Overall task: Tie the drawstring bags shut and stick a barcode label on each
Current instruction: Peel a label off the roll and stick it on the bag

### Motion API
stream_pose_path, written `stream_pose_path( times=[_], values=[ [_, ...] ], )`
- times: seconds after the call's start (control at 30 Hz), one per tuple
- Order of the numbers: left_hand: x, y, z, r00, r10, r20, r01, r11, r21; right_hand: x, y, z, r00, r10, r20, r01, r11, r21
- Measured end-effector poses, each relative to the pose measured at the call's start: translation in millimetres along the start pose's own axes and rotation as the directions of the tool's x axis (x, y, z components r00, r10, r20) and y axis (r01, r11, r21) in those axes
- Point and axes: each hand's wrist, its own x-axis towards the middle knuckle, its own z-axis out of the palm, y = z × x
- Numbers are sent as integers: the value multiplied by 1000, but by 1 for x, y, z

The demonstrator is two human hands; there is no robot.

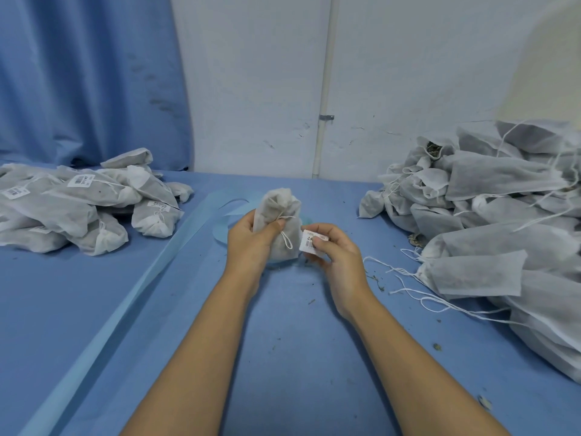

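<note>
Your 2 hands meet above the middle of the table (pixel 94 309). Your left hand (pixel 248 243) holds a bag (pixel 278 221), and your right hand (pixel 336 256) holds a label (pixel 311 242) just right of it. On the table, 1 pile of labelled bags (pixel 78 202) lies to your left and another pile of unlabelled bags (pixel 487 234) to your right. A strip (pixel 125 294) runs from behind the bag toward your near left.

Left hand (pixel 248 243): On my remote feed it is raised at centre, fingers and thumb curled round an upright bag (pixel 281 212).
Right hand (pixel 338 258): Just beside the left, I see thumb and forefinger pinching a label (pixel 309 243).
Forearms: 2, bare, reaching forward and converging.
</note>
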Motion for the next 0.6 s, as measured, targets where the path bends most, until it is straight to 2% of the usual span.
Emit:
stream_pose_path(
  times=[0.27, 0.6],
  values=[
    [-4, 1, 2, 995, 30, 98, -32, 999, 20, -1, 5, 3, 998, -2, 63, 6, 998, -59],
    [-7, 4, 2, 972, 2, 235, -7, 1000, 19, 3, 13, 0, 999, -10, -38, 2, 978, -209]
  ],
)
